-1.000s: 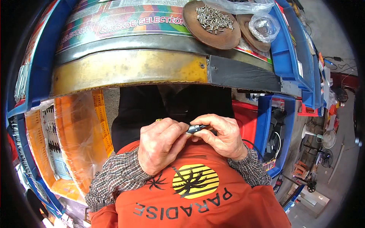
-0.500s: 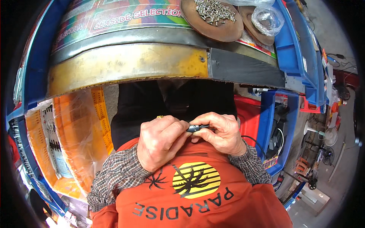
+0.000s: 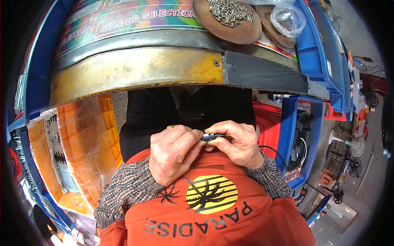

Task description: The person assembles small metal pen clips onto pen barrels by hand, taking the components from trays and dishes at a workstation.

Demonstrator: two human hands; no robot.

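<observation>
Close in front of my body, above the lap, both hands meet on a small black cylindrical part (image 3: 208, 137) with tiny holes in its side. My left hand (image 3: 170, 153) is closed, its fingers pinching the left end and hiding most of that end. The thumb and forefinger of my right hand (image 3: 236, 145) grip the right end, where a thin dark tip lies between them. The part is held roughly level. A ring shows on my left hand.
Ahead is a worktable (image 3: 139, 67) with a worn yellow and black edge. On it, a brown dish (image 3: 205, 24) bears many small silver metal pieces (image 3: 232, 12), beside a clear plastic roll (image 3: 288, 21). Orange crates (image 3: 84, 143) stand at left, blue bins (image 3: 287, 123) at right.
Both hands stay in nearly the same place, still gripping the black part. The part appears slightly turned, with its holes showing differently.
</observation>
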